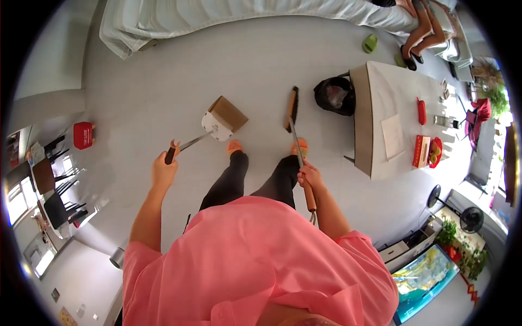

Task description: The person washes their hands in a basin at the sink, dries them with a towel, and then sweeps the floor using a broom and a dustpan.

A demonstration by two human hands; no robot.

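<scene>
My left hand [163,170] is closed around the dark grip of a long-handled dustpan. Its white and brown pan [231,115] is on or just over the grey floor [179,81], ahead of my left foot. Closed on the handle of a broom, my right hand [309,175] is near my right thigh. The broom's head [293,110], with dark bristles and a wooden-coloured back, is out in front of my right foot, some distance right of the dustpan. Any debris in the pan is too small to make out.
A bin with a black bag [334,96] stands against a cloth-covered table [375,146] on the right. A red stool [83,135] is at left. A draped couch [217,12] runs along the far side, where another person's legs [427,32] show near a green slipper [370,43].
</scene>
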